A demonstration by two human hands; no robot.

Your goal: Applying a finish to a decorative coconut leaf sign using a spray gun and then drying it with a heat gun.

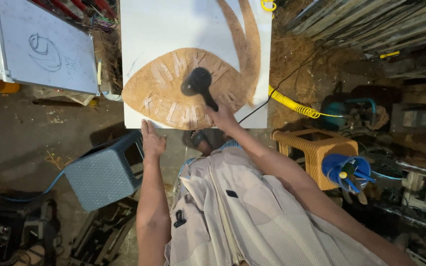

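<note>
Your beige vest fills the near foreground, both bare forearms reaching out from it, the hands well apart. Your right hand is clamped on the handle of a black power tool, whose head rests on the brown eye-shaped carved area of the white board. Your left hand lies flat and open-fingered at the board's near edge, just above a grey plastic stool; a yellow coiled hose runs off the board's right side.

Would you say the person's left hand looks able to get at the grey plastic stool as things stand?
Probably yes: the left hand rests empty on the white board's near edge, and the grey plastic stool stands just below it with nothing between.
</note>
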